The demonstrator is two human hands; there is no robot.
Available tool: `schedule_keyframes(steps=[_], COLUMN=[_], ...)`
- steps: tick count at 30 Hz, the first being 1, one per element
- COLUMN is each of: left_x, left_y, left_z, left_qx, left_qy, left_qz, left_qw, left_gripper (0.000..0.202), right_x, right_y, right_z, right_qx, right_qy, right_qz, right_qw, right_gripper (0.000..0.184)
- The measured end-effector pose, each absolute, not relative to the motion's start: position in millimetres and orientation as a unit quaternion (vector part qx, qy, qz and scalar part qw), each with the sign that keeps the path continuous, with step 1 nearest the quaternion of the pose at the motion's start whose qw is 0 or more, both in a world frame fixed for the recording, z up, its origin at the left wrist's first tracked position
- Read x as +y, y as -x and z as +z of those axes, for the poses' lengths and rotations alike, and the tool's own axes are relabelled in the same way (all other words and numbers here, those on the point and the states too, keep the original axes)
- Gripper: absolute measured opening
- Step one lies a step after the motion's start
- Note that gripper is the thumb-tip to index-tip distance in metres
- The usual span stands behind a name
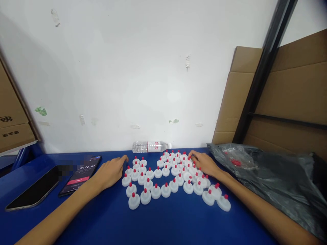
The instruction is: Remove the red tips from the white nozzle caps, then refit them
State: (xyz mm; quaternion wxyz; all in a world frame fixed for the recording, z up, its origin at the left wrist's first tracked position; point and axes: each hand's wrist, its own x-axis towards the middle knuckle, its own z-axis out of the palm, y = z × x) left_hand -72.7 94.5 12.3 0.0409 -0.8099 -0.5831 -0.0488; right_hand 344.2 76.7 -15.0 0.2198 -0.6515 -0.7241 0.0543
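Several white caps with red tips point(166, 177) stand close together in rows on the blue table point(163, 224). My left hand point(109, 172) lies palm down at the left edge of the group, fingers loosely stretched toward the nearest cap, holding nothing. My right hand point(204, 163) rests on the caps at the far right of the group, fingers curled down onto them. Whether it grips one is hidden.
A clear water bottle point(151, 146) lies on its side by the white wall. Two phones point(81, 175) point(33, 189) lie at the left. A black plastic bag point(270, 173) with red parts sits at the right, with cardboard boxes point(293, 95) behind it.
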Motion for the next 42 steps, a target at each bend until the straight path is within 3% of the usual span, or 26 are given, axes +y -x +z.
schedule_keyframes(steps=[4,8,13,15,18,20,23,29,36,42], left_x=[87,71,45,36,26,21,18,22,37,42], left_y=[76,68,51,45,37,33,30,34,52,56], left_z=[35,54,55,51,45,41,37,44,60,55], left_qx=[-0.621,-0.612,-0.413,-0.370,-0.356,-0.353,-0.353,-0.347,-0.378,-0.388], left_qy=[0.773,0.770,0.894,0.916,0.925,0.926,0.927,0.930,0.881,0.872], left_qz=[-0.111,-0.159,-0.158,-0.132,-0.088,-0.065,-0.040,-0.097,-0.270,-0.276], left_qw=[0.067,0.086,0.079,0.086,0.097,0.114,0.123,0.067,0.093,0.119], left_gripper=[0.030,0.038,0.042,0.043,0.043,0.042,0.039,0.044,0.048,0.047], right_x=[73,66,38,21,-6,-21,-35,-33,25,83], right_y=[-343,-343,-325,-307,-272,-250,-224,-211,-201,-193], right_z=[-9,12,50,58,55,47,35,17,8,9], right_qx=[-0.703,-0.674,-0.707,-0.742,-0.724,-0.699,-0.697,-0.661,-0.604,-0.589], right_qy=[0.665,0.662,0.572,0.500,0.252,0.173,0.136,0.162,0.139,0.138], right_qz=[0.048,0.044,0.167,0.266,0.599,0.675,0.693,0.702,0.781,0.790], right_qw=[0.249,0.327,0.380,0.358,0.233,0.161,0.124,0.210,0.079,0.093], right_gripper=[0.020,0.022,0.033,0.041,0.057,0.064,0.062,0.055,0.072,0.071])
